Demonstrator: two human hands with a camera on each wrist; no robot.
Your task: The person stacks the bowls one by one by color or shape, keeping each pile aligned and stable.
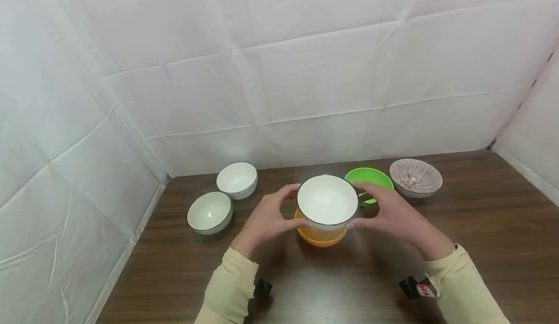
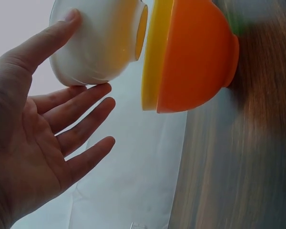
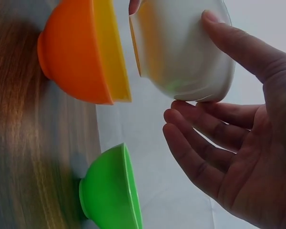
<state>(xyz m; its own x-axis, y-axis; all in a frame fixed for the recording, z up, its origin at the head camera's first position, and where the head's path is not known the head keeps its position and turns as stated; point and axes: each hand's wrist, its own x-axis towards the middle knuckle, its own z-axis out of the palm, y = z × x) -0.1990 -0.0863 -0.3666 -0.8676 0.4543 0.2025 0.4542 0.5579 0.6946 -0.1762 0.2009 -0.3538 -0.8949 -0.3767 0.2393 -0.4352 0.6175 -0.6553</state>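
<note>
Between both hands a white bowl [image 1: 327, 200] with a dark rim is held upright in the air. My left hand [image 1: 270, 216] pinches its left side with thumb and fingers, and my right hand [image 1: 390, 213] does the same on the right. Directly below sits an orange bowl [image 2: 198, 57] on the table, with a yellow bowl [image 2: 156, 62] apparently nested in it, its rim showing above. In both wrist views a small gap separates the white bowl's foot from that yellow rim. From the head camera, the white bowl hides much of the stack.
Behind the right hand stands a green bowl [image 1: 370, 174], with a striped bowl [image 1: 416, 177] farther right. Two more bowls are at the left: a white one [image 1: 237, 180] at the back and a dark-rimmed one [image 1: 210, 213] nearer. White sheeting [image 1: 305, 81] borders the wooden table [image 1: 314, 285].
</note>
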